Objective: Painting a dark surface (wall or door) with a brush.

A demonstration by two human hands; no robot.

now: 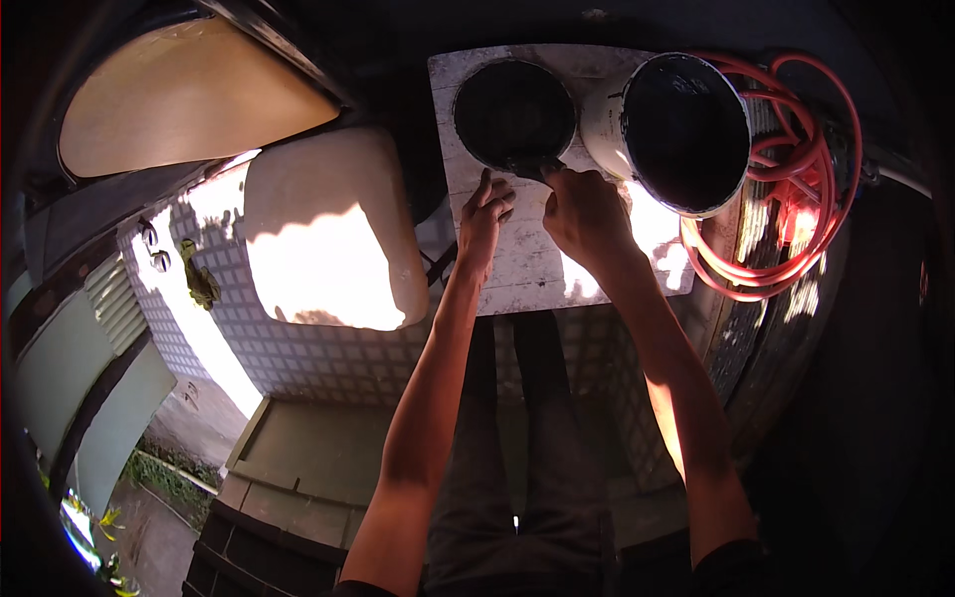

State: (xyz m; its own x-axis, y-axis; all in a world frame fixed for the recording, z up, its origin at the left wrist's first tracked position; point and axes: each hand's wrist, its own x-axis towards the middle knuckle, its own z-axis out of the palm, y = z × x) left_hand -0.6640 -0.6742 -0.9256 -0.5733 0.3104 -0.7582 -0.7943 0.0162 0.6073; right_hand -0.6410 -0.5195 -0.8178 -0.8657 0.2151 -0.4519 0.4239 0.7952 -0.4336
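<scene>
A dark, round pan (pixel 515 112) lies on a worn, pale board (pixel 515 276). My right hand (pixel 586 213) is closed around its short dark handle (pixel 531 170), at the near side of the pan. Just left of that handle is my left hand (pixel 483 220), its index finger stretched towards the pan's near rim and the other fingers bent. I see nothing held in it; whether the fingertip touches the rim is unclear. Right of the pan stands a whitish bucket (pixel 603 138) with a dark, shiny inside. What fills the pan is too dark to make out.
A coiled red hose (pixel 821 216) lies right of the bucket, beside weathered boards (pixel 761 328). To the left stands a large pale plastic container (pixel 328 186), partly sunlit. A crumpled greenish cloth or leaf (pixel 200 277) lies on the tiled floor (pixel 298 358).
</scene>
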